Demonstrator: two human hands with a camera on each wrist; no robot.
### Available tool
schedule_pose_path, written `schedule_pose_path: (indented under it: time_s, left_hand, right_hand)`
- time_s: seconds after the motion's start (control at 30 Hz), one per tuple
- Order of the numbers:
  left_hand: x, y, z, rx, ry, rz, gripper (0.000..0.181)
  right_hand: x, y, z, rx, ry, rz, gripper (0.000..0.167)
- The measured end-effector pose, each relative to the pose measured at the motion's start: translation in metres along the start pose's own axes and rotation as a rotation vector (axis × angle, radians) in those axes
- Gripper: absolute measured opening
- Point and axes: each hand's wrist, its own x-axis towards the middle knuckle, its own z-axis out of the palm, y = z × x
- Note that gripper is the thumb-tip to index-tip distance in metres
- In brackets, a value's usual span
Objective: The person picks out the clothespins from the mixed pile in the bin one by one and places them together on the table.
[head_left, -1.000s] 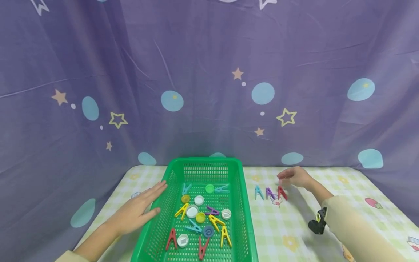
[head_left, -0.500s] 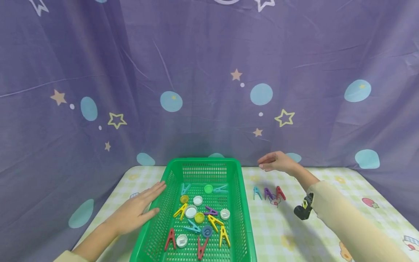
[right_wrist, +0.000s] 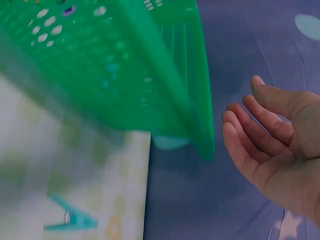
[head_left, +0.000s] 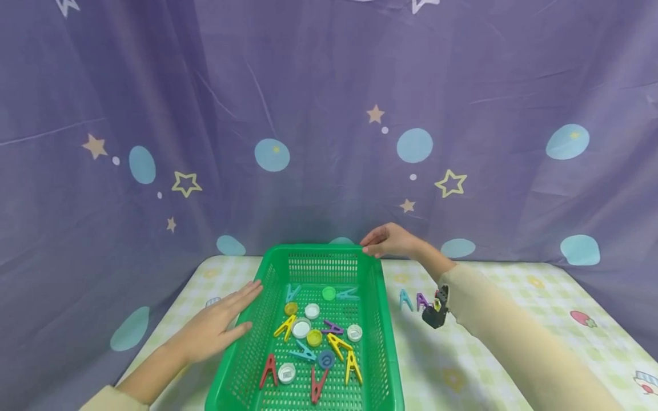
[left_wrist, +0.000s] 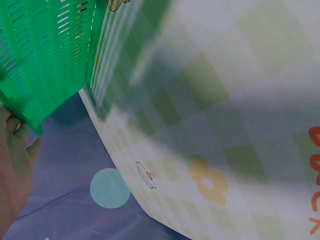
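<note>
A green plastic basket [head_left: 324, 249] holds red, yellow, light blue and purple clothespins and several bottle caps, among them a white cap [head_left: 301, 328]. My left hand [head_left: 218, 328] rests on its left rim, fingers extended. Above the far right corner is my right hand [head_left: 393, 241], its fingers loosely bent; the right wrist view shows nothing between them and a gap between hand [right_wrist: 280, 142] and basket. On the cloth right of the basket lie a light blue clothespin [head_left: 405, 299] and a purple clothespin [head_left: 421, 301], partly covered by the right wrist's black device.
A checked tablecloth [head_left: 426, 365] covers the table on both sides of the basket. Directly behind the table's far edge hangs a purple curtain [head_left: 329, 194] with stars and blue ovals.
My right hand has moved left and up, from beside the red clothespin to the basket's far right corner. The red clothespin is now hidden behind the right forearm. My left hand has stayed put.
</note>
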Motion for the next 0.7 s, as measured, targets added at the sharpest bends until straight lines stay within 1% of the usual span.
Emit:
schedule_pose_path:
  time_s: [0.23,0.33,0.43,0.53,0.57,0.7]
  left_hand:
    - [0.002,-0.001,-0.001,-0.001,-0.007,0.008,0.065]
    - [0.002,-0.001,0.000,-0.006,-0.006,0.010,0.065]
    - [0.002,-0.002,0.001,-0.007,0.000,0.013,0.065]
    - [0.001,-0.002,0.002,-0.008,0.003,0.012,0.065]
    - [0.001,-0.002,0.002,-0.009,0.003,0.012,0.065]
    - [0.001,-0.001,0.002,-0.016,-0.001,0.011,0.065]
  right_hand:
    - [0.021,-0.026,0.022,-0.135,-0.090,0.036,0.037]
    - [0.028,-0.033,0.033,-0.158,-0.141,0.078,0.036]
    - [0.035,-0.035,0.046,-0.191,-0.195,0.136,0.034]
    - [0.039,-0.036,0.061,-0.286,-0.267,0.172,0.033]
    - [0.040,-0.037,0.065,-0.334,-0.295,0.175,0.032]
    - [0.043,-0.040,0.081,-0.443,-0.394,0.189,0.030]
